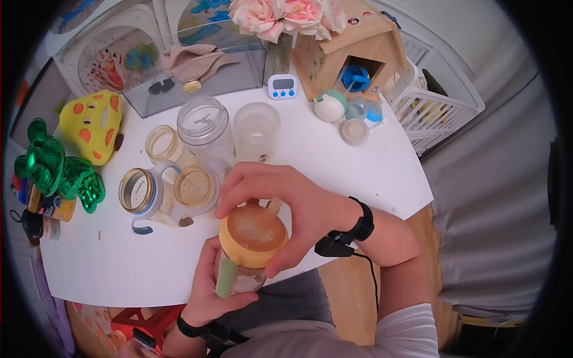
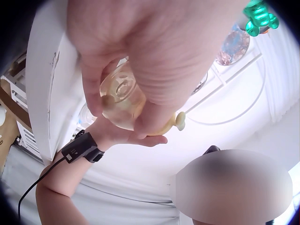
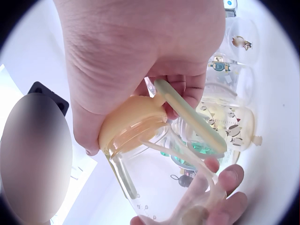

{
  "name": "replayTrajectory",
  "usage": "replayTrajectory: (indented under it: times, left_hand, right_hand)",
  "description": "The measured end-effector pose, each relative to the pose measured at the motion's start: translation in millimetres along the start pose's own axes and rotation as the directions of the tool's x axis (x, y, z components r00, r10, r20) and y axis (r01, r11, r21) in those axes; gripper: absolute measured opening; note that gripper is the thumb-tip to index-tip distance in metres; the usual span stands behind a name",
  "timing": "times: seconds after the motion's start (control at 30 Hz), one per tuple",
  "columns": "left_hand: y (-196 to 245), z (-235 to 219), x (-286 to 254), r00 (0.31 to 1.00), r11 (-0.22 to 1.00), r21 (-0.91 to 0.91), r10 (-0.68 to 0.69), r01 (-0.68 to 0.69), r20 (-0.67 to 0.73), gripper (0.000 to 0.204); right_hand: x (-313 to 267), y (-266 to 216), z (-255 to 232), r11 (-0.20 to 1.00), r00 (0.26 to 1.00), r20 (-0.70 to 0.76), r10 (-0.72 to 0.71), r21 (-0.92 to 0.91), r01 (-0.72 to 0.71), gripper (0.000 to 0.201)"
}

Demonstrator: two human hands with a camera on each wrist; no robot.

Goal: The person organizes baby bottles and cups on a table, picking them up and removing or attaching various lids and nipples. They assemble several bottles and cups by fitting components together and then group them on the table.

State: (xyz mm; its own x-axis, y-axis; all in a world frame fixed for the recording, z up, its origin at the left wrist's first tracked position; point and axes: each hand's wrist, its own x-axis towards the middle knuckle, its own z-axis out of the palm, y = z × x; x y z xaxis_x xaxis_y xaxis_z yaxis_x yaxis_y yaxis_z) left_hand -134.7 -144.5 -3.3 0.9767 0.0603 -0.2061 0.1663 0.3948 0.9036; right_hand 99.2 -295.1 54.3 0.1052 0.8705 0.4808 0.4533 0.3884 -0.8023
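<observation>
You have the clear bottle (image 1: 248, 278) between both hands, just above the near edge of the white surface (image 1: 358, 173). Its yellow-orange lid (image 1: 253, 232) is seated on top, a pale green handle (image 1: 226, 278) slopes down one side, and the right wrist view shows small drops on the clear wall; you cannot tell from here whether they sit inside or out.

Beyond it stand several topless containers: a jar with a grey handle (image 1: 136, 191), a second amber-rimmed jar (image 1: 196, 188) just beside it, a third jar (image 1: 161, 143) behind them, a wide-mouthed clear jar (image 1: 204, 128) and a frosted cup (image 1: 256, 128). Farther right, a blue object (image 1: 356, 78) sits in the opening of the wooden house (image 1: 344, 51).

Your right hand (image 1: 292, 197) arches over the lid from above, fingers on the far side and thumb on the near side, gripping it. Your left hand (image 1: 209, 295) comes from below, thumb and fingers curled round the bottle's body. Both wrists wear black straps.
</observation>
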Motion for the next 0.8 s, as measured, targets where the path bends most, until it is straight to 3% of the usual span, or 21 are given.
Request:
replayTrajectory:
  times: [0.07, 0.1, 0.17, 0.3, 0.4, 0.47, 0.53, 0.6, 0.67, 0.73, 0.8]
  left_hand:
    - [-11, -13, 1, 0.991, 0.999, -0.033, -0.003, 0.007, 0.131, 0.115]
    - [-9, -12, 2, 0.991, 0.999, -0.035, -0.008, 0.012, 0.130, 0.115]
    - [2, -5, 2, 0.968, 0.977, -0.195, -0.039, 0.089, 0.247, 0.110]
    - [4, 2, -4, 0.987, 0.927, -0.349, -0.096, 0.135, 0.125, 0.100]
    - [3, 1, -4, 0.993, 0.946, -0.321, 0.008, 0.029, 0.114, 0.095]
    - [0, -3, -9, 0.991, 0.866, -0.495, 0.004, 0.065, 0.136, 0.102]
    - [-3, -4, -8, 0.991, 0.863, -0.502, 0.019, 0.050, 0.132, 0.102]
    - [-1, -2, -5, 0.991, 0.862, -0.505, 0.036, 0.034, 0.129, 0.103]
    - [8, 4, 1, 0.988, 0.954, -0.295, -0.002, 0.049, 0.156, 0.105]
    - [5, 4, 1, 0.987, 0.960, -0.277, 0.004, 0.042, 0.163, 0.107]
    - [2, 2, 2, 0.985, 0.963, -0.265, 0.001, 0.045, 0.174, 0.109]
  right_hand:
    - [0, -1, 0, 1.000, 1.000, 0.005, 0.014, -0.006, -0.014, 0.081]
    - [0, -1, -1, 1.000, 1.000, 0.001, 0.007, 0.029, -0.007, 0.081]
    - [-3, 0, 0, 0.998, 1.000, -0.008, 0.009, 0.068, -0.008, 0.081]
    - [-1, -1, 0, 0.997, 1.000, -0.027, -0.013, 0.069, 0.015, 0.083]
    - [-1, -4, -1, 0.996, 1.000, -0.027, -0.004, 0.093, 0.007, 0.085]
    - [-1, -6, -3, 0.993, 1.000, -0.029, 0.003, 0.121, 0.001, 0.087]
    - [0, -6, -9, 0.971, 0.992, -0.130, -0.003, 0.235, 0.034, 0.073]
    - [-1, -2, -11, 0.967, 0.989, -0.146, 0.014, 0.255, 0.024, 0.073]
    - [-1, 1, -12, 0.962, 0.988, -0.156, 0.016, 0.272, 0.027, 0.073]
    - [-3, 3, -15, 0.958, 0.990, -0.115, 0.076, 0.284, -0.040, 0.074]
    - [-3, 3, -18, 0.965, 0.989, -0.142, 0.050, 0.263, -0.011, 0.075]
